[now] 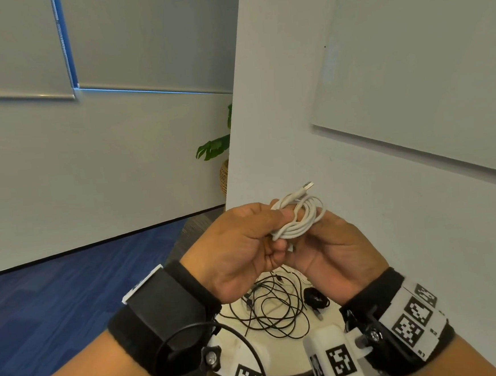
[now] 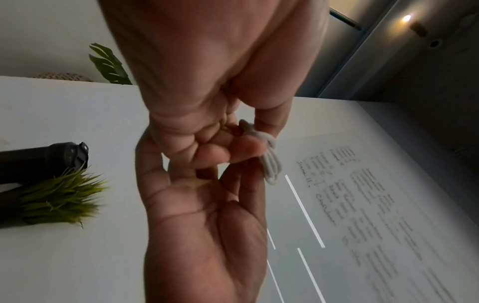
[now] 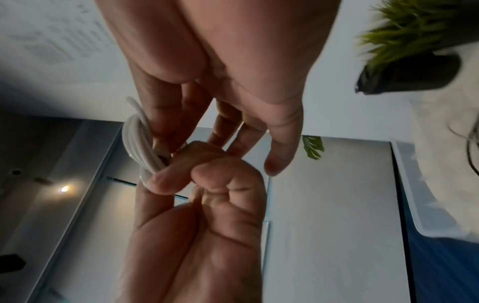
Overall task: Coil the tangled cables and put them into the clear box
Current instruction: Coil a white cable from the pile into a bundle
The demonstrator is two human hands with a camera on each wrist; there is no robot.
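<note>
Now, the left hand (image 1: 240, 253) is up in front of the wall, thumb and curled fingers pinching a white cable (image 1: 299, 213) wound into a small coil. The coil's plug (image 1: 307, 186) pokes up and to the right. Just beside it, touching, the right hand (image 1: 332, 255) cradles the same coil from below, fingers bent round the loops. Down underneath, a loose tangle of black cable (image 1: 274, 310) lies on the round white table (image 1: 238, 340), with a small black bundle (image 1: 316, 298) to its right.

Left hand (image 2: 197, 82) pinches coiled white cable (image 2: 269, 162).
</note>
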